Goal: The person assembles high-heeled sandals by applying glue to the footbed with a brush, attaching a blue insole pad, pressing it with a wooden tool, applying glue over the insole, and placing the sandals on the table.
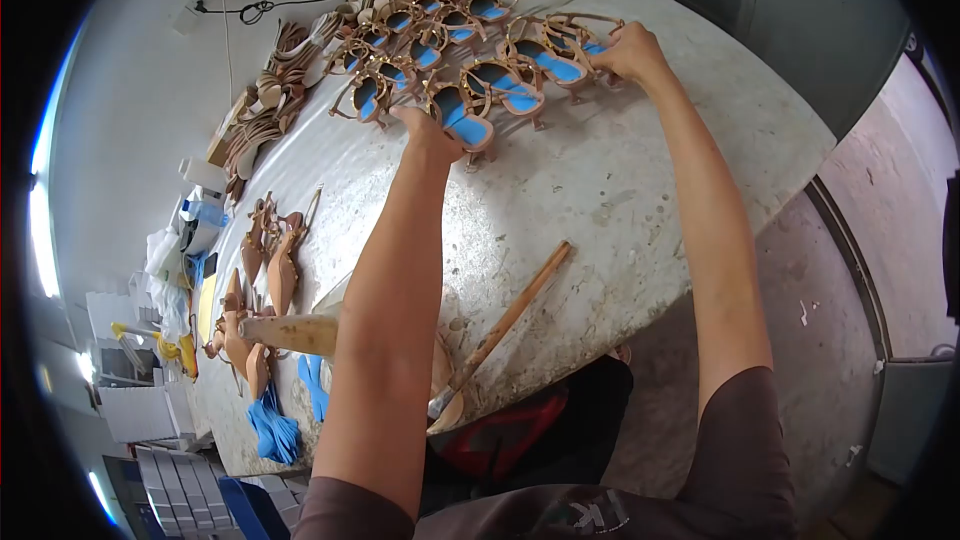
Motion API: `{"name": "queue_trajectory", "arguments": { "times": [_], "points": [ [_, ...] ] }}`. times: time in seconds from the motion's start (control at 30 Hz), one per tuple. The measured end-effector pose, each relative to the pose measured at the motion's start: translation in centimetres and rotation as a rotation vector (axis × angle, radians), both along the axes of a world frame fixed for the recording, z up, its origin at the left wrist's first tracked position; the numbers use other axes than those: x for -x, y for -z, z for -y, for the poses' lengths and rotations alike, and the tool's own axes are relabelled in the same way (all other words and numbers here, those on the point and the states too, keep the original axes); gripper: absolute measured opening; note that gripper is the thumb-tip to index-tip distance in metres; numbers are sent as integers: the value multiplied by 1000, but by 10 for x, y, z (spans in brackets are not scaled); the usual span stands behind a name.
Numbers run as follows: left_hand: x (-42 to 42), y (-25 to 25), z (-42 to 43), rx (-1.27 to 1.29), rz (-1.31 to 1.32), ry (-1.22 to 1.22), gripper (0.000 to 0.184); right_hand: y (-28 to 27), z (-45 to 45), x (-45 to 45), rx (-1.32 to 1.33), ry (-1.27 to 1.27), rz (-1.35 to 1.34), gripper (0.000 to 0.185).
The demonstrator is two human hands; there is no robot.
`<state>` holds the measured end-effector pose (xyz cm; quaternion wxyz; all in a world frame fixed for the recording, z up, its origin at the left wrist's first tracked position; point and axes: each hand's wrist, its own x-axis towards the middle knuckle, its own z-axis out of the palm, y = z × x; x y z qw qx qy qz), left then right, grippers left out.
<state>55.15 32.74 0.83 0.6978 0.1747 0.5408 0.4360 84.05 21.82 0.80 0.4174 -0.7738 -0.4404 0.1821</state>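
Observation:
Tan high-heeled sandals with blue insoles and gold-studded straps stand in close rows at the far side of the table. My left hand (430, 132) is at the heel end of the nearest sandal (467, 128); its thumb points left, and the other fingers are mostly hidden as they close round it. At the right end of the rows, my right hand (632, 52) has its fingers curled on the back of another sandal (594, 47). Beside that hand is a sandal with a broad blue insole (556, 65).
A wooden-handled brush (510, 316) lies near the front edge of the stone-like table (600, 200). Pointed tan shoe pieces (283, 275) and blue strips (272, 427) are at the left. Stacked insole-like pieces (262, 120) line the wall. A pale wooden handle (290, 333) shows beside my left forearm.

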Motion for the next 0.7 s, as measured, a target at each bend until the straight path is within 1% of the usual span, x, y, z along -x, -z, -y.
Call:
{"name": "queue_trajectory", "arguments": {
  "times": [0.03,0.07,0.1,0.13,0.17,0.2,0.23,0.3,0.33,0.37,0.4,0.43,0.47,0.53,0.57,0.63,0.67,0.7],
  "points": [
    [0,4,0,3,-12,0,92,2,1,-1,-3,-13,-26,56],
    [-1,8,0,-37,64,-16,91,9,-1,-2,-4,-11,-31,56],
    [-4,6,5,-79,143,-33,91,18,-5,-2,-107,57,15,48],
    [-6,5,11,-79,139,-33,91,25,-7,-2,-206,124,62,42],
    [-9,4,18,-130,151,-29,90,30,-8,-7,-203,127,58,42],
    [-10,2,26,-183,165,-30,90,17,-1,2,-128,67,46,45],
    [-10,-4,34,-181,162,-31,90,12,4,7,-54,6,33,49],
    [-12,-15,46,-170,38,-73,85,12,9,14,-50,1,56,52],
    [-11,-18,47,-183,44,-70,85,11,8,14,-53,-2,80,55],
    [-10,-20,49,-171,19,-53,83,12,7,14,-65,3,83,55],
    [-7,-18,45,-158,-11,-39,82,20,2,14,-137,36,116,53],
    [6,7,14,-177,-24,8,82,27,-2,15,-206,67,147,52],
    [13,16,5,-184,-27,6,82,34,-4,17,-213,66,144,52],
    [18,2,11,-147,-78,138,85,40,-7,23,-367,138,196,47],
    [18,0,19,-190,15,184,88,40,-7,24,-380,130,196,47],
    [24,-5,24,-152,144,256,90,34,-3,23,-352,87,218,47],
    [26,-9,28,-200,141,330,98,29,0,23,-316,58,192,47],
    [26,-16,31,-142,48,298,95,24,5,23,-281,27,166,47]
  ]
}}
